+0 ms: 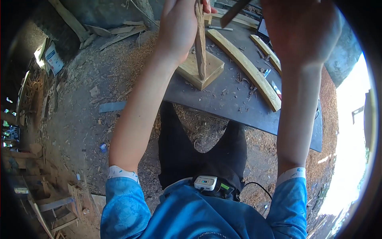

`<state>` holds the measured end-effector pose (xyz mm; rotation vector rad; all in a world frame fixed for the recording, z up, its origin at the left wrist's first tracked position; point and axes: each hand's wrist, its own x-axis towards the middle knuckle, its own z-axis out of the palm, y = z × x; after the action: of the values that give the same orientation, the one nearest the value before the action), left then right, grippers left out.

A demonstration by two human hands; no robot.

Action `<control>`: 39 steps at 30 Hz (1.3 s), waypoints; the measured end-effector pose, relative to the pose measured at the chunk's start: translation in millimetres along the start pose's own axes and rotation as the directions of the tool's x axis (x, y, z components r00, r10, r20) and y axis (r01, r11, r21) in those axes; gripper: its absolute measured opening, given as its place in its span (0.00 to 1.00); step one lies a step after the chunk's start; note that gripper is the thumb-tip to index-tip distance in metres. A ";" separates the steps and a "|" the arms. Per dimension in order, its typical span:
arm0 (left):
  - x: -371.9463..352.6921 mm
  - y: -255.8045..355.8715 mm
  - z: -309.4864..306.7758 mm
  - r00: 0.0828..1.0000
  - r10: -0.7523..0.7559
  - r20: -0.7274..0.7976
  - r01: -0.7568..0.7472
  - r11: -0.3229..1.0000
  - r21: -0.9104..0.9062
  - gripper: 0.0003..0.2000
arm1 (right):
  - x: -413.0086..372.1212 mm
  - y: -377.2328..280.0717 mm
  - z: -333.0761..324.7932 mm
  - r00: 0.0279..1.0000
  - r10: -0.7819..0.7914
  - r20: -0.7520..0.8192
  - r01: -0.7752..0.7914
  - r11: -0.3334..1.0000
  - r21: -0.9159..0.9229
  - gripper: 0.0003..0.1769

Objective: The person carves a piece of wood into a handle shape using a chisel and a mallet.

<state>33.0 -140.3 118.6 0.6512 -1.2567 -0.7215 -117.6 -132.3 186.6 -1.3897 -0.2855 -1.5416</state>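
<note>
A narrow, rough strip of wood (pixel 201 47) stands nearly upright, its lower end on a thick pale wooden block (pixel 213 71) near the edge of the dark table. My left hand (pixel 180 32) is closed round the strip's upper part. My right hand (pixel 300 30) is raised at the upper right, blurred, with its fingers mostly hidden. A dark flat bar (pixel 234 12) extends leftward from beside it; the grip on the bar cannot be made out.
A long pale beam (pixel 246 69) lies across the dark table (pixel 230 93), with a shorter one (pixel 267 51) to its right. Shavings and a marker-like item lie nearby. A laptop (pixel 263 28) stands at the back. Wood scraps and a white sack (pixel 53 59) are on the left.
</note>
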 end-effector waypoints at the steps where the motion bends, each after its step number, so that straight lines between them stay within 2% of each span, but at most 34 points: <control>1: -0.6 1.2 2.6 1.000 0.011 -0.003 -0.011 1.000 0.004 0.18 | 25.0 -19.4 -5.4 0.813 0.582 0.006 -0.452 0.625 0.636 0.33; 2: -0.8 2.3 3.8 1.000 0.020 -0.006 -0.020 1.000 0.009 0.18 | 19.7 -10.3 -8.5 0.925 0.378 -0.043 -0.321 0.834 0.450 0.33; 3: -0.1 3.6 2.9 1.000 0.024 0.002 -0.025 0.999 0.028 0.18 | 8.6 7.6 -6.2 0.988 0.151 -0.039 -0.137 0.962 0.237 0.33; 4: 0.3 5.3 1.0 1.000 0.029 0.009 -0.030 0.998 0.048 0.18 | 2.9 16.6 0.4 0.997 -0.077 0.018 0.077 0.997 0.019 0.32; 5: 0.4 6.6 -0.8 0.999 0.034 0.015 -0.035 0.997 0.066 0.19 | -0.4 9.9 4.2 1.000 -0.005 -0.019 0.005 1.000 0.005 0.31; 8: 2.2 7.9 -3.4 1.000 0.011 0.025 -0.013 0.997 0.079 0.19 | 5.3 3.9 23.6 0.979 0.076 -0.189 -0.091 0.993 -0.072 0.30; 10: 8.5 -2.5 -15.3 0.998 -0.010 0.062 0.008 0.999 0.042 0.19 | 11.9 19.2 0.3 0.999 -0.037 -0.007 0.037 0.999 -0.039 0.27; 12: 10.7 -7.3 -17.4 0.998 -0.008 0.062 0.006 0.999 0.041 0.19 | 22.9 38.1 -22.2 0.958 -0.209 0.197 0.204 0.978 0.044 0.26; 14: 9.2 -3.9 -12.5 1.000 0.013 0.024 -0.015 0.997 0.082 0.20 | 28.4 43.7 -25.9 0.963 -0.179 0.200 0.175 0.984 0.037 0.26; 17: 4.4 12.2 0.8 0.993 -0.113 -0.032 0.114 0.993 0.040 0.21 | 32.3 46.9 -23.5 0.968 -0.162 0.191 0.164 0.986 0.006 0.26; 18: 5.2 9.7 -0.6 0.997 -0.073 0.017 0.072 0.996 0.046 0.21 | 33.0 49.0 -20.6 0.970 -0.158 0.185 0.163 0.987 -0.009 0.26; 19: 6.2 4.6 -4.0 0.997 -0.033 0.066 0.030 0.998 0.050 0.21 | 31.2 52.0 -9.0 0.980 -0.189 0.071 0.197 0.970 -0.143 0.28; 23: 13.4 -16.7 -14.0 0.984 0.092 0.155 -0.096 0.995 0.018 0.22 | 32.1 58.1 -15.2 0.982 -0.172 0.072 0.182 0.972 -0.150 0.28; 29: 15.4 -25.6 -17.5 0.960 0.189 0.208 -0.200 0.979 0.031 0.23 | 45.5 68.4 -40.8 0.986 -0.137 0.090 0.150 0.976 -0.160 0.28; 32: 12.7 -19.2 -12.7 0.980 0.136 0.148 -0.142 0.989 0.033 0.24 | 42.5 65.0 -32.9 0.985 -0.130 0.112 0.148 0.976 -0.163 0.27; 39: 12.8 -26.6 -16.4 0.950 0.202 0.237 -0.207 0.978 -0.005 0.24 | 43.7 64.5 -37.8 0.983 -0.111 0.143 0.136 0.974 -0.183 0.27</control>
<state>47.8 -166.1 102.5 0.4506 -1.5280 -0.6267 -84.0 -212.1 184.6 -1.6571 -0.3157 -1.6153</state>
